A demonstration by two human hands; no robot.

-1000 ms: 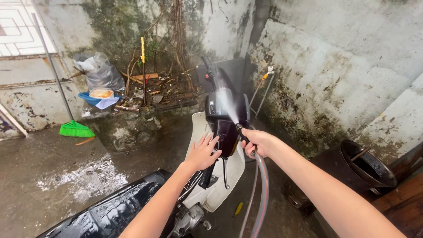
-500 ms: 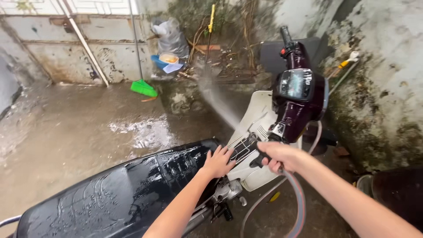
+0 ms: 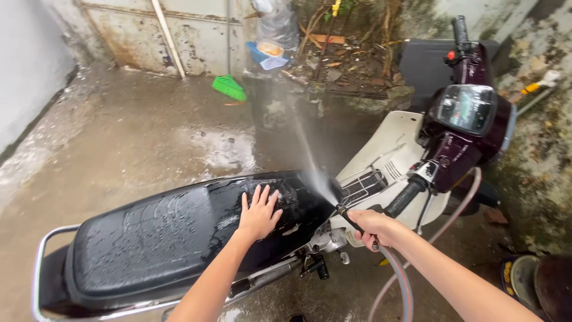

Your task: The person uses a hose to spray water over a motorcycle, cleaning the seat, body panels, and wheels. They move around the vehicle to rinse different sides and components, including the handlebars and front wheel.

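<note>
A motorbike stands across the wet yard, with a long black seat [image 3: 161, 232], a white leg shield [image 3: 390, 156] and a dark maroon handlebar head [image 3: 471, 128]. My left hand [image 3: 260, 213] lies flat with fingers spread on the wet front part of the seat. My right hand [image 3: 372, 228] grips a hose nozzle [image 3: 345, 213] at the end of a grey hose [image 3: 400, 286]. A water jet [image 3: 307, 156] sprays up and to the left from the nozzle, over the seat's front end.
A green broom [image 3: 229, 87] leans at the back wall beside a white pole [image 3: 168, 37]. A raised bed with debris, a blue tub [image 3: 262, 53] and a plastic bag sits behind the bike. A dark bucket [image 3: 551, 283] stands at the lower right by the mossy wall.
The view swung left and back along the bike. My left hand moved from the leg shield onto the seat. The nozzle turned from the handlebar head toward the seat's front.
</note>
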